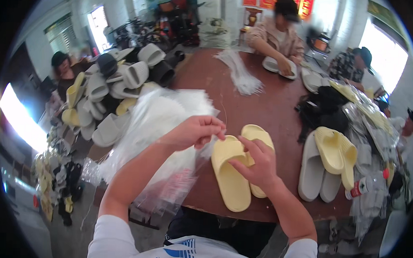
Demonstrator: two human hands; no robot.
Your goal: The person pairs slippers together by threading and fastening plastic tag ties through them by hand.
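Note:
A pair of pale yellow slippers point(231, 186) lies side by side on the table in front of me, toes pointing away. My right hand point(260, 166) hovers over the right-hand slipper and covers part of it; its thumb and index finger are apart. Left of the toes, my left hand point(198, 131) is closed in a pinch. A thin pale strand runs near its fingertips, but what they hold is too small to make out. Under my left forearm spreads a large stack of clear plastic bags point(159, 113).
The red-brown table point(280, 114) bears another bundle of clear bags point(242, 78). Grey slippers point(310, 171) with yellow slippers point(335, 149) on top lie at right, beside a bottle point(364, 185). Piled slippers point(134, 75) stand at left. Across the table a person point(279, 33) handles white slippers.

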